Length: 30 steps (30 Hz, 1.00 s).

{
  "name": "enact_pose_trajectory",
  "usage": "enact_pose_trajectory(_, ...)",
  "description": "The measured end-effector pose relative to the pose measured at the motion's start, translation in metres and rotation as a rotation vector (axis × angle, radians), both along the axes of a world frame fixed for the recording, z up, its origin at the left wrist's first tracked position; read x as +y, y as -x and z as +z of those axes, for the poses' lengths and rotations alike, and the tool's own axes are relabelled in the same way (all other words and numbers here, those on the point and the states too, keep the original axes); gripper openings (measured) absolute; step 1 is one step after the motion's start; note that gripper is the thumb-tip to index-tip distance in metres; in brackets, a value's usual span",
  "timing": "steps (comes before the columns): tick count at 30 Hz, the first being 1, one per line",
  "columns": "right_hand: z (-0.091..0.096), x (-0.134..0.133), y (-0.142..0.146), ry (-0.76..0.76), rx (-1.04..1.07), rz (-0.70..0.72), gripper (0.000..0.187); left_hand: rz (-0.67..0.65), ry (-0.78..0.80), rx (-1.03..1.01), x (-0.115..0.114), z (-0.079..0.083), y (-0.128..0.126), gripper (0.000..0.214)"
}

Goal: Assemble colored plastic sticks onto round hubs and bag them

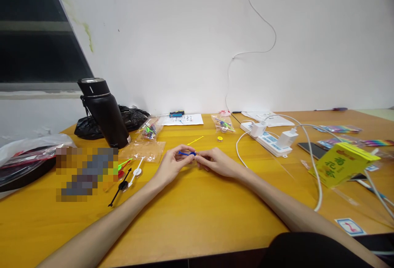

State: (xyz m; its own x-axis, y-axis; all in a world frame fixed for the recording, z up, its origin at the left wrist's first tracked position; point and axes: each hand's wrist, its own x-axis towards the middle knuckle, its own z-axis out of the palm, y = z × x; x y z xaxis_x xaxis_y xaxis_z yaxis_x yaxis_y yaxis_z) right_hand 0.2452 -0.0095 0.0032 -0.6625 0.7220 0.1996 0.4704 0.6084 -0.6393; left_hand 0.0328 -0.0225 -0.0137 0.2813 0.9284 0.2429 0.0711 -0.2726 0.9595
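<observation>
Both my hands meet over the middle of the yellow table (191, 218). My left hand (170, 164) and my right hand (215, 162) each pinch one end of a small blue plastic piece (186, 152), a thin pointer with a round end, held just above the tabletop. A yellow pointer (195, 140) lies just beyond my fingers, with a small yellow ring (219, 138) to its right. To the left lie a black pointer (120, 191), a white pointer (136, 172) and a green pointer (124, 163), flat on the table.
A black flask (104, 112) stands at the back left before a black bag (129, 118). Clear bags of coloured parts (223, 123) lie near the wall. A white power strip (266, 138) with chargers and cables, a phone (311, 149) and a yellow box (343, 164) are on the right.
</observation>
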Motion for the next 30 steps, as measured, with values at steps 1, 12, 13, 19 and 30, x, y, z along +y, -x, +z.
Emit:
enact_pose_trajectory(1,0.000,0.000,0.000,0.002,0.001,0.002,0.048,0.001,-0.001,-0.001,0.000,0.000,0.000,0.032)
enact_pose_trajectory(12,0.001,-0.002,0.000,0.035,0.015,0.058,0.050,-0.048,0.041,-0.056,0.002,-0.008,0.001,0.033)
enact_pose_trajectory(13,0.001,-0.003,0.001,0.039,0.015,0.059,0.050,-0.046,0.039,-0.057,0.002,-0.009,0.001,0.033)
enact_pose_trajectory(19,-0.004,0.000,-0.001,0.055,0.025,0.025,0.051,-0.086,0.113,-0.111,0.004,-0.011,0.000,0.040)
enact_pose_trajectory(30,-0.002,0.011,-0.004,0.200,0.344,-0.150,0.042,0.005,0.070,-0.178,0.002,-0.008,0.002,0.039)
